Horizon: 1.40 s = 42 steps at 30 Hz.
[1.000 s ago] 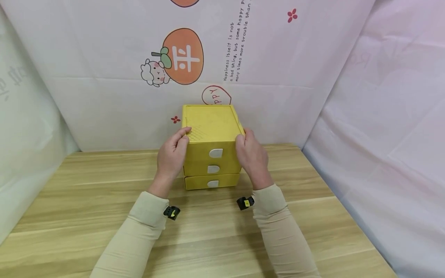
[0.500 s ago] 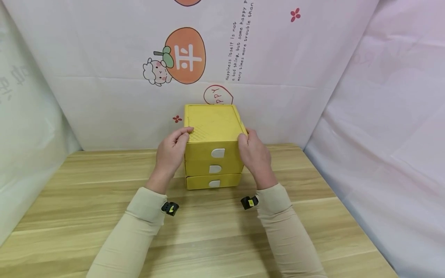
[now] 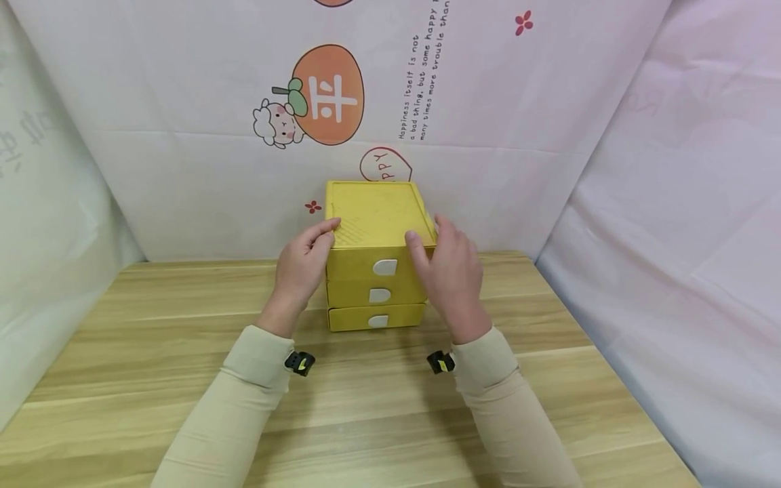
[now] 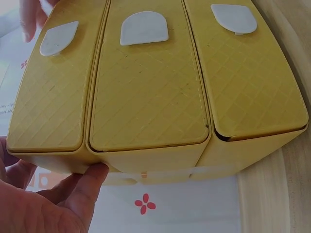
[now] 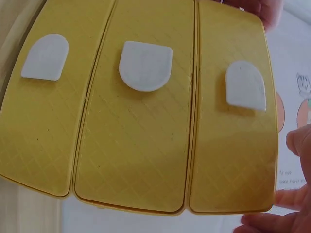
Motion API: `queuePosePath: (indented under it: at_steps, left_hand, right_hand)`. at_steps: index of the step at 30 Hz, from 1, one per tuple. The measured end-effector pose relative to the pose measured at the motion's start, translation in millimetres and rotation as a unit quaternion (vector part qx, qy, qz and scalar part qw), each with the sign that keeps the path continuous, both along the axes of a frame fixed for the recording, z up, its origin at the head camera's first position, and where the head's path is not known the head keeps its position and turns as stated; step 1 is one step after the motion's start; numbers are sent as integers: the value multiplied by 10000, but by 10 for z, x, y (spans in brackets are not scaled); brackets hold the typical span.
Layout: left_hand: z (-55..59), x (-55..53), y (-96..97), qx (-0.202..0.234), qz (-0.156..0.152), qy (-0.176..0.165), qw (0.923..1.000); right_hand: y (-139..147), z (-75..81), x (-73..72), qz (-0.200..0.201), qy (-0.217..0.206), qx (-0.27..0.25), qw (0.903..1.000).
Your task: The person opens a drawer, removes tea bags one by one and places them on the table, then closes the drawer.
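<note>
Box point(image 3: 381, 213) of yellow plastic, holding three stacked drawers, stands upright on the wooden table point(image 3: 360, 413), near its back edge. The flat top has a thin raised rim and, at the front left corner, a patch of fine slanting lines. The fronts of the top drawer point(image 3: 350, 266), middle drawer point(image 3: 348, 295) and bottom drawer point(image 3: 350, 318) look a deeper mustard yellow, with a faint criss-cross pattern and a few dark specks. Each bears a white handle point(image 4: 144, 28), straight at one end and rounded at the other; the middle one faces the opposite way from its two neighbours. A dark gap shows at the left end of the bottom drawer's front.

The hands are apart, one on each side of the box. The left hand point(image 3: 302, 268) grips the upper left corner, its thumb point(image 4: 90, 189) against the side wall. The right hand point(image 3: 454, 271) is loosely spread at the upper right corner; how firmly its fingers touch the side, I cannot tell.

Pale sleeves point(image 3: 503, 407) cover both forearms, with a small black device point(image 3: 300, 363) at each wrist. Behind the box hangs a white cloth point(image 3: 183, 190) printed with orange fruit point(image 3: 329, 95), a cartoon animal point(image 3: 277, 125), red flowers point(image 3: 312, 207) and English writing point(image 3: 421, 88).
</note>
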<state>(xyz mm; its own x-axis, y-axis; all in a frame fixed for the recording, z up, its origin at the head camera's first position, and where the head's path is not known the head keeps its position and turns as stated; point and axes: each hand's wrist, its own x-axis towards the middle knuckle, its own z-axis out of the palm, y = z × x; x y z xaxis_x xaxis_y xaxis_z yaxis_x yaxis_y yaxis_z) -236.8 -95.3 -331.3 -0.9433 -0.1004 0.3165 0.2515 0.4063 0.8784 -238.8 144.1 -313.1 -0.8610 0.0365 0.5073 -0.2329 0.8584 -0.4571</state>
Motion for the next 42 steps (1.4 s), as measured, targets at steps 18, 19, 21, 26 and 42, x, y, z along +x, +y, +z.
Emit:
queuePosePath:
  at_steps: [18,19,21,26,42]
  left_hand:
    - [-1,-18,-13,-306,-188,-119,9993]
    - [-1,-17,-13,-291,-191,-112,9993]
    - [2,-14,-14,-269,-196,-104,9994]
    - [11,-9,-15,-269,-173,-76,9995]
    - [23,-16,-10,-348,18,-54,9994]
  right_hand:
    - [-201,-260,135,1036,3178,1328,9331]
    - [-213,-271,143,1090,3225,1345,9306]
    - [-235,-291,157,1199,3240,1382,9282]
    - [-270,-355,174,1379,3108,1460,9290]
    - [-315,-500,137,1463,2754,1462,9388]
